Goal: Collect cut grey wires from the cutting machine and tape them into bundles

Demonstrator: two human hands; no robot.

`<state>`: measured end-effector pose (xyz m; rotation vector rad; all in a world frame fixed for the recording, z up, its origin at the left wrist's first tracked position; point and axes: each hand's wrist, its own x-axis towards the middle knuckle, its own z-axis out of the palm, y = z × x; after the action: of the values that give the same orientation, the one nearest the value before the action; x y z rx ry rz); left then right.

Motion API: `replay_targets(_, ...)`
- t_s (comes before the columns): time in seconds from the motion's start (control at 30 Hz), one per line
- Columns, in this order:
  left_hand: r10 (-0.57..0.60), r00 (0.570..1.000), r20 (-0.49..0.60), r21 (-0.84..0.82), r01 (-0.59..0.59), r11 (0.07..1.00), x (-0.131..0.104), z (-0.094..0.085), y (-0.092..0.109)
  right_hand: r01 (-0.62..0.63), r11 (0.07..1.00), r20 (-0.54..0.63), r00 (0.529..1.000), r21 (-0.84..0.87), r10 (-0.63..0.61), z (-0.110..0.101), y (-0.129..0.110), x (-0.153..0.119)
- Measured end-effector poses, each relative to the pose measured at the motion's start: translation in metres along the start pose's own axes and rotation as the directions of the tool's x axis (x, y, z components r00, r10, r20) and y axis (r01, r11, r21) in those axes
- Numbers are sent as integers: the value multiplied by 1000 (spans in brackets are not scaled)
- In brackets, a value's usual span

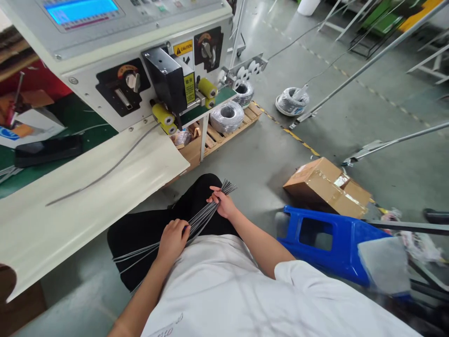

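A bundle of thin grey wires [203, 217] lies slantwise over my lap, its cut ends fanned out at the upper right. My left hand [173, 239] is closed around the bundle's lower part, fingers curled over the wires. Near the upper ends, my right hand [223, 203] grips the same bundle, with some fingers extended. One single grey wire [115, 164] rests on the cream chute [154, 173], its upper end at the yellow rollers [163, 117] of the machine [87, 93].
Wire coils [227, 117] sit on a wooden pallet [250, 114] beyond the machine. At the right are a cardboard box [315, 185], a blue plastic stool [345, 243] and metal poles [368, 70]. Another coil [294, 100] stands on the floor.
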<state>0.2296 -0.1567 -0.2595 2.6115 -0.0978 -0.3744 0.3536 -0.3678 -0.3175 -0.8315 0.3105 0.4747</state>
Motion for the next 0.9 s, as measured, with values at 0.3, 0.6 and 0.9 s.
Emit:
replay_targets(0.3, -33, 997, 64, -92, 39, 995, -11, -13, -24, -61, 998, -74, 995, -5, 61, -4, 2, 6)
replay_targets(0.6, 313, 790, -526, 244, -213, 946, 5, -134, 15, -42, 993, -86, 996, -108, 33, -2, 2, 6)
replay_targets(0.9, 48, 688, -724, 302, 253, 919, 65, -186, -2, -22, 995, -94, 996, -95, 13, -1, 4, 2)
